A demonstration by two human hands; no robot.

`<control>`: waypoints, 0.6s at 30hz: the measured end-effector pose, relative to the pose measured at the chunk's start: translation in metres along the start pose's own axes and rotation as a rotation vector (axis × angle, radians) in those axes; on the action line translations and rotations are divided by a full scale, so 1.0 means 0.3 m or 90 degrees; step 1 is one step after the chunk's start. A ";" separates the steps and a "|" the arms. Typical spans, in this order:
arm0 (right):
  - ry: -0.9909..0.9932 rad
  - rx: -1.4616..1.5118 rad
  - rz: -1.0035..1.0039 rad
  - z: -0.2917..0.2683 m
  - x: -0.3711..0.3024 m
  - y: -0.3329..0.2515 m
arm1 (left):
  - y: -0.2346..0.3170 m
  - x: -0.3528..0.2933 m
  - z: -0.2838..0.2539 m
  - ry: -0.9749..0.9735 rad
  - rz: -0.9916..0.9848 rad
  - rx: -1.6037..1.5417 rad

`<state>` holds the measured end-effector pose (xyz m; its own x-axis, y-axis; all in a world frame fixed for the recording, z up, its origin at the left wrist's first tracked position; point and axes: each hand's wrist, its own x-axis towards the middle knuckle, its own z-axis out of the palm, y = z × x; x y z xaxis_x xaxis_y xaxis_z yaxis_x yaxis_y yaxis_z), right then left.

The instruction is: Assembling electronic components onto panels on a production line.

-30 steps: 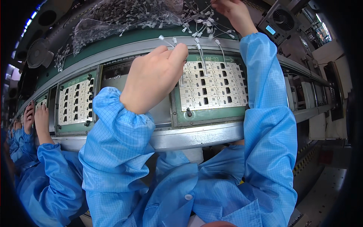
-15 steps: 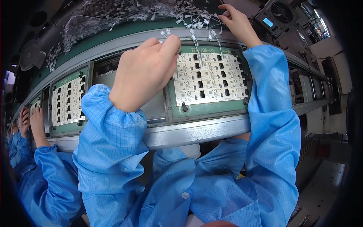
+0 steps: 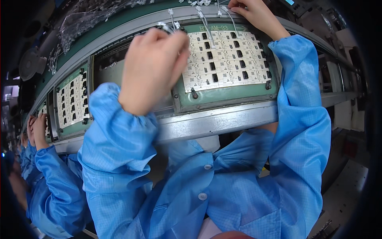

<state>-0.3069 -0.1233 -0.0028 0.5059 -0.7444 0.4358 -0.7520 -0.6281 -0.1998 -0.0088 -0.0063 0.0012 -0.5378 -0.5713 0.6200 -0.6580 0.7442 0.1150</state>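
Pointing lengthwise away from wearer, white cable; left hand, right hand: grip unclear.

A scuffed silver metal rail gleams below the left hand. To the hand's right, flat white circuit panels look smooth, their green fixture plate glossy. Beyond the hand I see crinkled, shiny clear plastic film; its blue checked cloth sleeve looks satiny.

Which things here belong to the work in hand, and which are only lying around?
Seemingly in the work:
- left hand, at the panel's left edge
- right hand, near a cable end
- white panel
- green frame around it
- white cables at its far edge

Seemingly just around:
- cable heap, untouched
- fan
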 end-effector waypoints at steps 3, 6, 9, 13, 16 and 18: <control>0.029 -0.010 -0.025 -0.027 -0.017 -0.004 | 0.058 -0.039 0.030 -0.050 0.008 0.006; 0.105 0.061 -0.007 -0.048 -0.018 -0.053 | 0.047 -0.068 0.034 -0.072 -0.011 0.075; 0.148 0.128 0.111 -0.119 -0.053 -0.050 | 0.049 -0.065 0.033 -0.109 -0.056 0.052; 0.196 0.338 0.130 -0.132 -0.061 -0.035 | 0.066 -0.067 0.015 -0.101 -0.082 0.052; 0.205 0.395 0.095 -0.148 -0.063 -0.025 | 0.072 -0.069 -0.007 -0.131 -0.111 0.043; 0.197 0.371 0.126 -0.145 -0.057 -0.065 | 0.064 -0.077 -0.008 -0.147 -0.127 0.050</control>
<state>-0.3191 -0.0885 0.0318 0.1730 -0.8132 0.5557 -0.4236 -0.5708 -0.7034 -0.0077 0.0220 -0.0091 -0.4938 -0.7734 0.3976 -0.7962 0.5859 0.1508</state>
